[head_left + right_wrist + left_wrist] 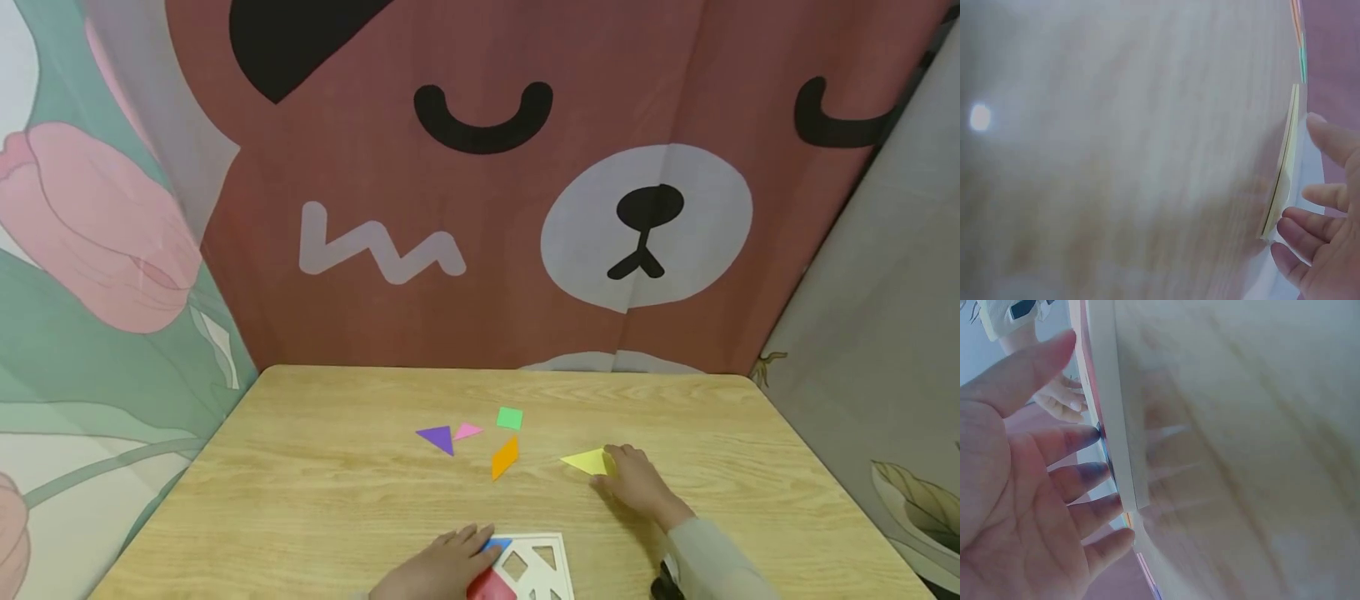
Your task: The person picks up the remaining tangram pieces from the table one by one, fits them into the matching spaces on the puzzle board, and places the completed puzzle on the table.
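My left hand (442, 562) rests on a white tangram tray (536, 554) at the table's near edge, fingers stretched over its blue triangle (498, 545) and red piece (491, 586). In the left wrist view the fingertips (1100, 467) lie right at the tray's edge. My right hand (637, 479) reaches out to a yellow triangle (588, 462) lying on the table, covering its right end. In the right wrist view the loosely bent fingers (1300, 234) are at the yellow triangle's edge, with the thumb held apart from them.
Left of the yellow triangle lie an orange parallelogram (505, 458), a green square (510, 418), a small pink triangle (467, 432) and a purple triangle (440, 438). The wooden table (322, 467) ends at a brown bear-print curtain (360, 325).
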The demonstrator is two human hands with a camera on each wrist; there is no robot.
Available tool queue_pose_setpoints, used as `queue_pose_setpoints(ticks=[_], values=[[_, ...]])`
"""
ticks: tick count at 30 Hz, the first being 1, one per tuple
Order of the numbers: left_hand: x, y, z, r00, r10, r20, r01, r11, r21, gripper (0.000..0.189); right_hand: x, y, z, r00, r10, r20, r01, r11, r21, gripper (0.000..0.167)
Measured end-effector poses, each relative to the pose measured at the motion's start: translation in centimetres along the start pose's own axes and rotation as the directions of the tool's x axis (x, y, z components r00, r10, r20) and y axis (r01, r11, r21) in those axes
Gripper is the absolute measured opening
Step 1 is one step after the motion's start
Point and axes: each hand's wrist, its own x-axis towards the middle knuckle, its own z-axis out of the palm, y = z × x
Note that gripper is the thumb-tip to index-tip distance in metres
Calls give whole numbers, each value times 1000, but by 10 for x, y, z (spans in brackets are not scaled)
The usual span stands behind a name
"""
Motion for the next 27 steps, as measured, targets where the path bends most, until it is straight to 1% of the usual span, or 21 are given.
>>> queue_pose_setpoints(ticks=[5, 11, 14, 18, 21, 27], values=[[1, -3, -2, 1000, 17, -27, -17, 1000, -11, 72, 12, 0, 1, 998, 64, 5, -64, 997, 36, 61], [0, 0, -6, 1000, 7, -10, -8, 998, -57, 75, 16, 2, 4, 997, 78, 1, -78, 997, 2, 57], [0, 0, -7, 1000, 11, -20, -12, 999, -42, 75, 17, 3, 4, 996, 85, -7, -85, 996, 5, 55], [1, 0, -7, 999, 23, -50, -23, 1000, -5, 72, 19, 2, 2, 996, 90, -13, -90, 996, 19, 54], [1, 1, -7, 998, 28, -62, -27, 1000, 8, 71, 19, 1, 0, 996, 94, -6, -94, 995, 21, 54], [0, 4, -9, 1000, -6, -29, 4, 998, -56, 74, 18, 0, -1, 994, 106, 14, -107, 993, 49, 55]])
